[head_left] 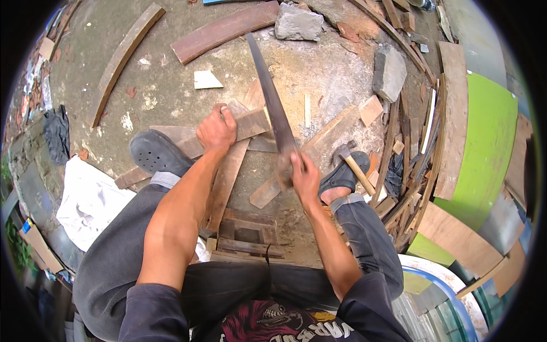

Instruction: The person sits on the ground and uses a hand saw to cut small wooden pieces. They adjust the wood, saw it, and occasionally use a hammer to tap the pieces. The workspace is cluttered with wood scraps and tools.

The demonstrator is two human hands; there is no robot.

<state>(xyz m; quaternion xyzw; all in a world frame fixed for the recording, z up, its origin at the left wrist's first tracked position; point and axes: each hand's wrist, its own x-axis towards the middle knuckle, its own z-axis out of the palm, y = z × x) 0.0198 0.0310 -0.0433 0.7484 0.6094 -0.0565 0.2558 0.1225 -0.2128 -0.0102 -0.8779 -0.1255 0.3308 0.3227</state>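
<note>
My left hand is closed around a wooden plank and presses it down over other boards. In my right hand is the handle of a handsaw, its grip partly hidden by the fingers and blurred. The long dark saw blade points away from me, slanting to the far left, and passes right beside the plank's right end. Whether its teeth touch the wood I cannot tell. A dark clog on my left foot rests over the plank's lower left part. Beneath the plank, another board runs toward me.
A hammer leans by my right clog. Grey stone blocks, a reddish-brown board and a long curved-looking strip lie farther off. Piled timber and a green panel line the right; white cloth lies left.
</note>
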